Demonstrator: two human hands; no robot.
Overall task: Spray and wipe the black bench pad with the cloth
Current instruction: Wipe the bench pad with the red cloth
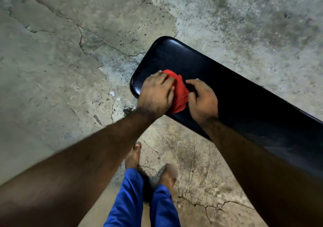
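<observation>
The black bench pad (236,90) runs from the middle of the view down to the right edge, glossy and rounded at its near-left end. A bunched red cloth (180,91) lies on that end of the pad. My left hand (156,94) presses flat on the cloth's left side, fingers spread over it. My right hand (202,99) pinches the cloth's right edge, with its thumb and curled fingers on the fabric. No spray bottle is in view.
Cracked grey concrete floor (70,52) surrounds the bench on all sides. My bare feet (134,157) and blue trouser legs (129,200) stand just below the pad's near edge.
</observation>
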